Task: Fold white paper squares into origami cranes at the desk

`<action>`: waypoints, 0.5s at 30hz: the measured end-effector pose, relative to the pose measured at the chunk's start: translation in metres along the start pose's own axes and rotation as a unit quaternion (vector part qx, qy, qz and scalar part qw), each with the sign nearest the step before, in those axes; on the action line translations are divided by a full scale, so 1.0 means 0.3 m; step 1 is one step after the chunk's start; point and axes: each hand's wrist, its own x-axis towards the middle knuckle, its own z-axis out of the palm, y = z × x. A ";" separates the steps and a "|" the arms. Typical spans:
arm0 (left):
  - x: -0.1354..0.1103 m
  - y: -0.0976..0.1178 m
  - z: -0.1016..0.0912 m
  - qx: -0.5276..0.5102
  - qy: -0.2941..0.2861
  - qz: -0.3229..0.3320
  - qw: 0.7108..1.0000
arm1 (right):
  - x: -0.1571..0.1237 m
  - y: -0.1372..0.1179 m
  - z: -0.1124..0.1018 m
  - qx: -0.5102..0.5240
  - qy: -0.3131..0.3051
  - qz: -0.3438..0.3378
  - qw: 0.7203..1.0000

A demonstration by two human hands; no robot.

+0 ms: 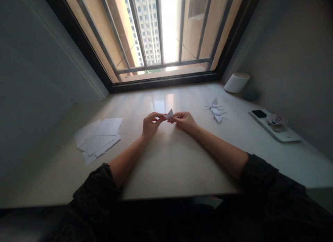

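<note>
Between my two hands is a small white folded paper crane, one pointed wing standing up. My left hand pinches its left end between thumb and fingers. The right end sits in the closed fingers of my right hand, which hide part of it. Both hands are just above the white sill top, near its middle. To the right lie finished-looking white paper cranes, close together. A loose stack of white paper sheets lies to the left of my left hand.
At the right wall stand a white cylindrical object and a dark rounded thing. A white phone with a round grip on its back lies nearer me. Behind the white sill is a barred window.
</note>
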 end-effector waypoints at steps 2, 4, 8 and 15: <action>0.000 0.002 0.000 0.008 0.011 0.005 1.000 | -0.002 -0.008 0.001 -0.005 -0.001 0.006 1.000; -0.002 0.006 0.001 0.024 0.013 0.008 1.000 | -0.003 -0.011 0.001 -0.012 -0.005 0.009 1.000; -0.004 0.014 0.003 0.038 -0.013 0.012 0.999 | -0.001 0.000 -0.004 -0.016 -0.014 0.008 1.000; 0.001 0.013 0.000 0.037 -0.034 0.028 0.998 | 0.006 0.019 -0.006 -0.014 -0.020 0.002 1.000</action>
